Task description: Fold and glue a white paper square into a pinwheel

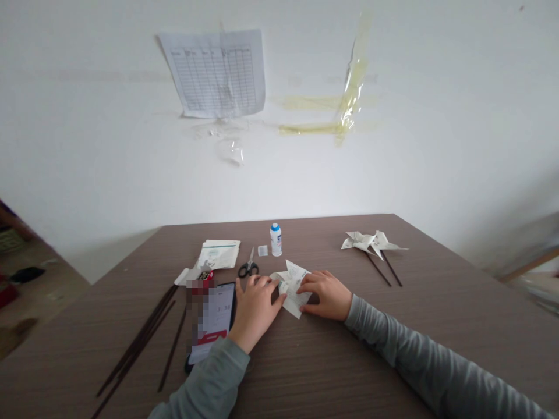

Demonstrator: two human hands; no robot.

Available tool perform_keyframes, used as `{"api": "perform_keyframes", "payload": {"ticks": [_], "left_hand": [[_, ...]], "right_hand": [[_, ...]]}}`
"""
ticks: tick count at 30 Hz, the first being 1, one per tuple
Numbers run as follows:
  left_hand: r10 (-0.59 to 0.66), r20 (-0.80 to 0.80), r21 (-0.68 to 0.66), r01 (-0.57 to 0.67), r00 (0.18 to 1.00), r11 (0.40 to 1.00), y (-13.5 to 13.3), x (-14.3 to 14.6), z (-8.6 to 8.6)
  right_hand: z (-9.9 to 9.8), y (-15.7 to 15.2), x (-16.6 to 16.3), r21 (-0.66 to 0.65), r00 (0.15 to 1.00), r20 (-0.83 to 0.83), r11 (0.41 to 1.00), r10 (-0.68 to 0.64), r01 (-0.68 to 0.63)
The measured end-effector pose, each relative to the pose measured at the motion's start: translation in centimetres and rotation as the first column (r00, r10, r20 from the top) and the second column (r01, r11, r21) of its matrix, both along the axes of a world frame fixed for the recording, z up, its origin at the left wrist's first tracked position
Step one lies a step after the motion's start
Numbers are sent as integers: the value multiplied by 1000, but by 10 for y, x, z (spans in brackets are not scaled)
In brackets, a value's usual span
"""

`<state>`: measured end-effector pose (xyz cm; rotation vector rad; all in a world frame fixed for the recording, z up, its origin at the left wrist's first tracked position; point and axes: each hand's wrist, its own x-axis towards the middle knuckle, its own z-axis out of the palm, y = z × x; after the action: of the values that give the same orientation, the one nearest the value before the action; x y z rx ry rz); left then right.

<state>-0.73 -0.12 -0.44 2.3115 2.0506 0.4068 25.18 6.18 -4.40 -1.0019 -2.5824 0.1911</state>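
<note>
A printed paper pinwheel [293,286] with folded, pointed corners lies between my two hands at the middle of the table. My left hand [257,302] grips its left side, thumb at the lower edge and fingertips near the upper left fold. From the right, my right hand [326,294] has its fingers and thumb closed on the paper's edge. Its centre stays visible between the hands. Just past my left fingers are black-handled scissors [248,268], and a white glue bottle [276,241] with a blue cap stands upright behind the paper.
Two finished-looking pinwheels [369,242] on dark sticks lie at the right. To the left are a stack of paper squares [219,254], a small red container [205,276], a phone [213,326] and several dark sticks [144,337]. A wall rises behind the table [349,361].
</note>
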Motion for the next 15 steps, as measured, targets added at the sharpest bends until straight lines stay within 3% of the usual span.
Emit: {"api": "perform_keyframes", "payload": {"ticks": [15], "left_hand": [[-11, 24, 36, 10, 1000, 999, 1, -1, -4]], "right_hand": [[-12, 8, 3, 24, 996, -75, 999, 37, -35]]}}
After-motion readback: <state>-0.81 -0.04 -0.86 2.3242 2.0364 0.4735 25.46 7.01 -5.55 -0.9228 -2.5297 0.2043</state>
